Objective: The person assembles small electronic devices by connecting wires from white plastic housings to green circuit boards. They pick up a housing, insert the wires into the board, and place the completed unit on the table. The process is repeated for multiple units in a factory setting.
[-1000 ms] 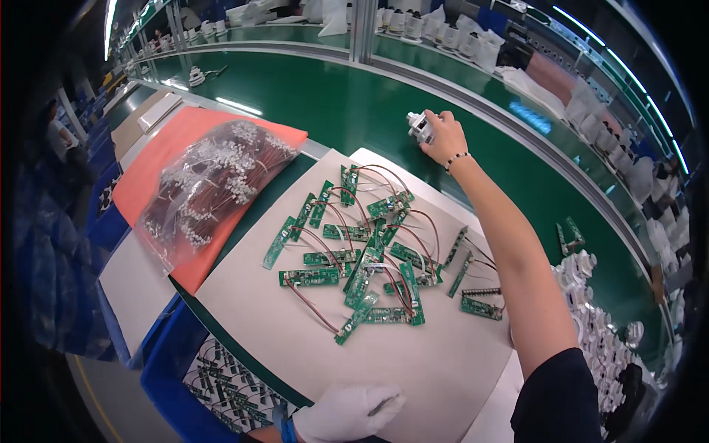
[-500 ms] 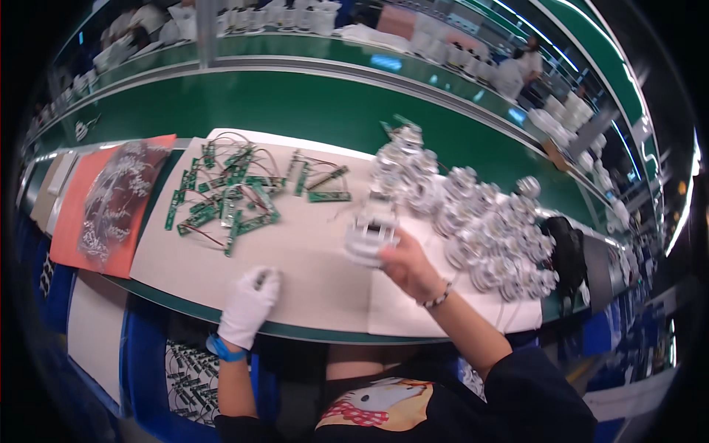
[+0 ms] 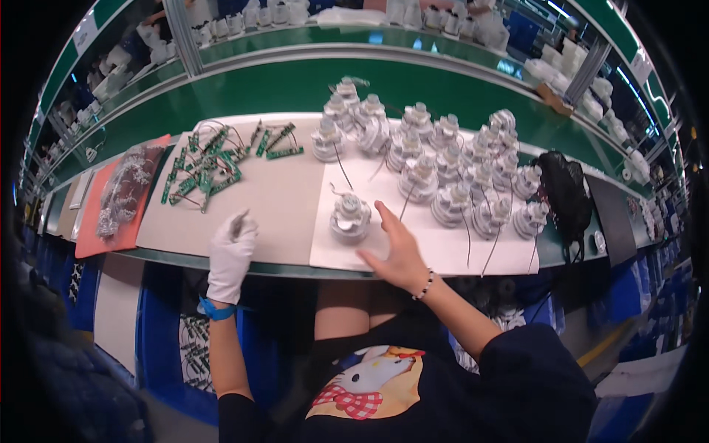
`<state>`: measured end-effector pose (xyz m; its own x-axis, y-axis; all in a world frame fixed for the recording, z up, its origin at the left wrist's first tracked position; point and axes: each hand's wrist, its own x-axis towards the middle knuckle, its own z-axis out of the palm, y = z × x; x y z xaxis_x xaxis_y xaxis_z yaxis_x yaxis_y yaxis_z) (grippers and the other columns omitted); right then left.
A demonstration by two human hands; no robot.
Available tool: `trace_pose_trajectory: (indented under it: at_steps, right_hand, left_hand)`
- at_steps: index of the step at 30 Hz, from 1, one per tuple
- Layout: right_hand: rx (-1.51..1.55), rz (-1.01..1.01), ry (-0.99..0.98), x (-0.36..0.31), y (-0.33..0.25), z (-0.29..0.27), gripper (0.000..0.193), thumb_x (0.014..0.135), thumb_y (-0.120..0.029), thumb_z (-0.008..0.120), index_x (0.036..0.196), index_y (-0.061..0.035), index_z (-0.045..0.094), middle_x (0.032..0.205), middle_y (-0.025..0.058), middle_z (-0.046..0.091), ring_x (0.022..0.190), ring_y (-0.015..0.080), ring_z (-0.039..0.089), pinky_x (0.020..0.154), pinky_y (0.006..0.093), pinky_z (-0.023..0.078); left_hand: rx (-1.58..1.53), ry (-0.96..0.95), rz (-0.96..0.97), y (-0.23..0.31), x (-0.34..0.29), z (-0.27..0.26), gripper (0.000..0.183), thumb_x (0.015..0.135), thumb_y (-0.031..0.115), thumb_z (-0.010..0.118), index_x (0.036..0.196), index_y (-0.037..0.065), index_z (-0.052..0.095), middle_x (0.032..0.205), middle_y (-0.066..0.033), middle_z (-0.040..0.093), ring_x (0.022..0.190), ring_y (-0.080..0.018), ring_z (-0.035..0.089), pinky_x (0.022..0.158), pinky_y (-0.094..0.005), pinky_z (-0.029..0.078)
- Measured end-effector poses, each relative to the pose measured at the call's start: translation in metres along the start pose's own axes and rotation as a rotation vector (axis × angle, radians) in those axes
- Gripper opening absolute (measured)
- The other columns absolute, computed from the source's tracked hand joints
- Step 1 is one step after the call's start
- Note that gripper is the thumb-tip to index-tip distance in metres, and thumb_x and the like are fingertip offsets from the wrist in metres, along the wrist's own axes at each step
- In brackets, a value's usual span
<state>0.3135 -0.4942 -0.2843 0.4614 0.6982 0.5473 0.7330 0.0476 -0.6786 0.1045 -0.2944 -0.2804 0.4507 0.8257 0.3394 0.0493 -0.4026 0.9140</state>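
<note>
Bare and spread, my right hand point(image 3: 399, 257) is open just right of a round white lamp-like housing point(image 3: 349, 219). The housing stands upright on a white sheet point(image 3: 325, 248), with a thin wire at its top. My left hand point(image 3: 233, 251), in a white glove, hovers over the front of a beige board point(image 3: 284, 235) with its fingers curled together. Whatever those fingers may hold is too small to name. Beyond the left hand lies a loose pile of narrow green circuit boards point(image 3: 209, 168) joined by dark wires.
Many similar white housings point(image 3: 448, 170) with trailing wires crowd the sheet's right side. A black bag point(image 3: 565, 196) sits right of them. At the left, a clear bag of small parts point(image 3: 125, 193) lies on an orange sheet point(image 3: 94, 229). Below the table edge is a blue bin point(image 3: 159, 336).
My right hand has set the white housing down on the white sheet and let go of it. The view has shifted; the left hand stays closed.
</note>
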Motion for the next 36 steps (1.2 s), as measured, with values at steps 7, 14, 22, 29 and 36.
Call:
trace_pose_trajectory:
  at_steps: [7, 14, 22, 29, 36]
  right_hand:
    - [0.148, 0.579, 0.060, 0.019, 0.024, -0.048, 0.018, 0.076, -0.012, 0.065, 0.071, 0.0045, 0.063, 0.049, 0.0054, 0.056, 0.039, 0.0102, 0.053, 0.037, 0.0220, 0.039]
    - [0.356, 0.692, -0.056, 0.013, 0.039, -0.033, 0.016, 0.079, -0.011, 0.062, 0.077, 0.0040, 0.061, 0.054, 0.0045, 0.055, 0.038, 0.0098, 0.051, 0.034, 0.0222, 0.039]
    - [0.276, 0.401, 0.200, -0.001, 0.033, -0.032, 0.022, 0.078, -0.001, 0.062, 0.099, 0.0046, 0.058, 0.064, 0.0021, 0.056, 0.044, 0.0022, 0.047, 0.039, 0.0167, 0.034]
    - [0.262, 0.325, 0.212, -0.030, 0.011, -0.041, 0.030, 0.077, 0.005, 0.059, 0.107, 0.0048, 0.055, 0.072, 0.0028, 0.057, 0.048, 0.0005, 0.047, 0.041, 0.0148, 0.033]
    - [0.272, 0.149, 0.156, -0.050, -0.008, -0.039, 0.027, 0.073, 0.005, 0.060, 0.100, 0.0017, 0.059, 0.072, 0.0051, 0.058, 0.046, 0.0037, 0.048, 0.041, 0.0165, 0.035]
  left_hand:
    - [0.285, -0.363, 0.286, 0.065, -0.010, 0.107, 0.052, 0.074, 0.016, 0.071, 0.116, 0.000, 0.048, 0.099, -0.0119, 0.060, 0.085, -0.0170, 0.061, 0.075, -0.0282, 0.048]
    - [0.067, -0.346, 0.093, 0.064, -0.021, 0.131, 0.052, 0.073, 0.024, 0.072, 0.112, 0.000, 0.047, 0.096, -0.0126, 0.059, 0.086, -0.0206, 0.060, 0.075, -0.0287, 0.048]
    - [0.414, -0.192, 0.230, 0.061, -0.049, 0.133, 0.076, 0.064, 0.032, 0.077, 0.119, -0.004, 0.039, 0.107, -0.0219, 0.052, 0.101, -0.0350, 0.053, 0.084, -0.0374, 0.044]
    - [0.523, -0.376, -0.094, 0.093, 0.063, 0.055, 0.046, 0.075, 0.036, 0.064, 0.105, 0.002, 0.060, 0.099, -0.0175, 0.062, 0.094, -0.0308, 0.060, 0.081, -0.0384, 0.046]
    - [1.197, -0.223, 0.092, -0.017, 0.164, 0.090, 0.023, 0.081, 0.027, 0.051, 0.092, 0.012, 0.066, 0.087, -0.0124, 0.064, 0.084, -0.0307, 0.061, 0.072, -0.0409, 0.048]
